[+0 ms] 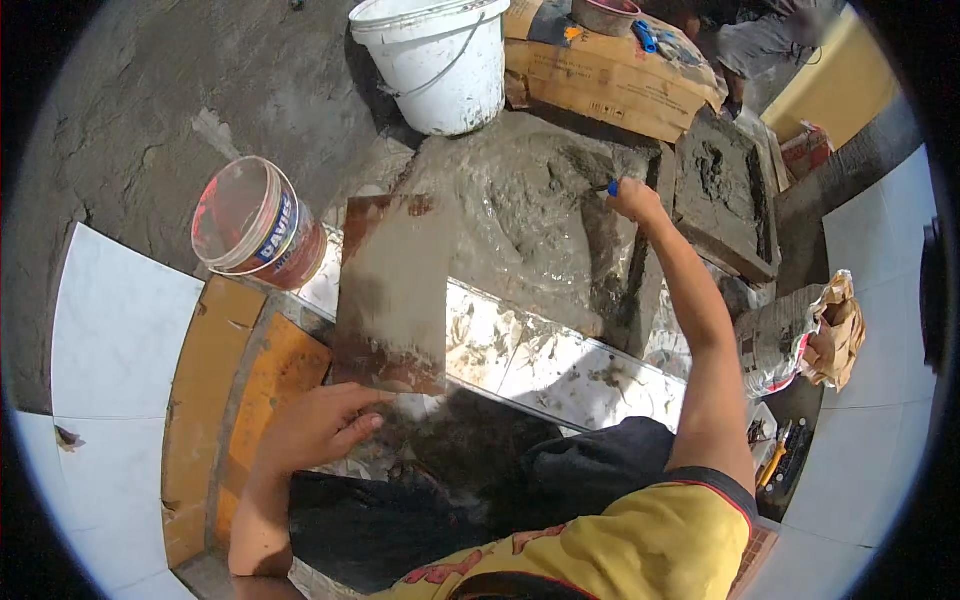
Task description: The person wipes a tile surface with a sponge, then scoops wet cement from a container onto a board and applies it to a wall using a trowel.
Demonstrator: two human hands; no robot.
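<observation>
My right hand (637,200) is wrapped round a blue-handled trowel (613,188), reaching out to the far right. The trowel's blade is in wet grey mortar (500,205) and is mostly hard to make out. A flat brown board (390,290), smeared with grey mortar, lies left of the mortar and overhangs the near tiled ledge. My left hand (325,425) is at the board's near edge, with its fingers stretched out and the thumb apart. Whether it touches the board I cannot tell.
A white bucket (440,70) stands behind the mortar, a smaller clear bucket (262,225) to the left. Flattened cardboard (610,90) lies at the back. A mortar-filled tray (720,180) and a torn bag (790,335) are on the right. Brown tiles (265,390) stand near my left arm.
</observation>
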